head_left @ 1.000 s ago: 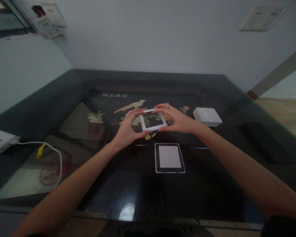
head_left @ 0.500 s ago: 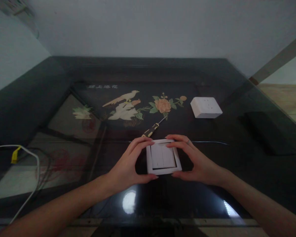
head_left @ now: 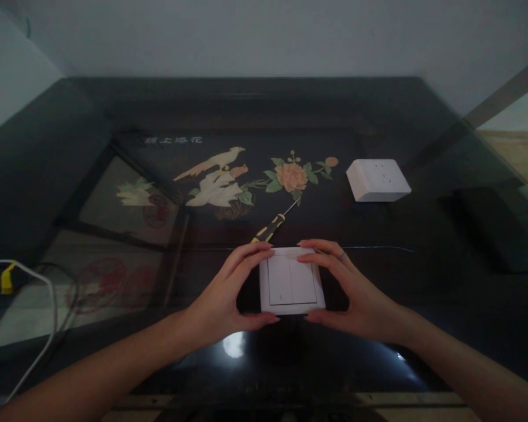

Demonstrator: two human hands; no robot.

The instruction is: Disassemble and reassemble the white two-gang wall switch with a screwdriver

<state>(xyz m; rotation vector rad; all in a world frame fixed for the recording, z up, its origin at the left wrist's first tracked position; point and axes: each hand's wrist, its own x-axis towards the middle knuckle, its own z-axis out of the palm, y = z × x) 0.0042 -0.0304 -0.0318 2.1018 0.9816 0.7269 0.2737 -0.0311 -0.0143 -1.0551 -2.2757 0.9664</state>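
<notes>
Between both hands is a white double wall switch (head_left: 292, 281), with two rockers framed by a square plate. The frame lies closely around the rockers. My left hand (head_left: 233, 287) is closed on its left side, fingers at the far edge and thumb at the near edge. From the right, my right hand (head_left: 352, 293) grips it the same way, one finger resting on top near the far right corner. Just beyond the switch lies a screwdriver (head_left: 270, 227) with a black and yellow handle, its tip pointing away to the right.
A white socket box (head_left: 378, 180) stands at the back right of the glossy black table (head_left: 334, 117). A dark flat object (head_left: 497, 228) lies at the right. At the left runs a white cable (head_left: 53, 299) with a yellow tag (head_left: 6, 280).
The frame has settled evenly around the rockers, and the wide dark gaps inside it have closed to a thin line. Both hands keep their hold. The camera view has shifted slightly.
</notes>
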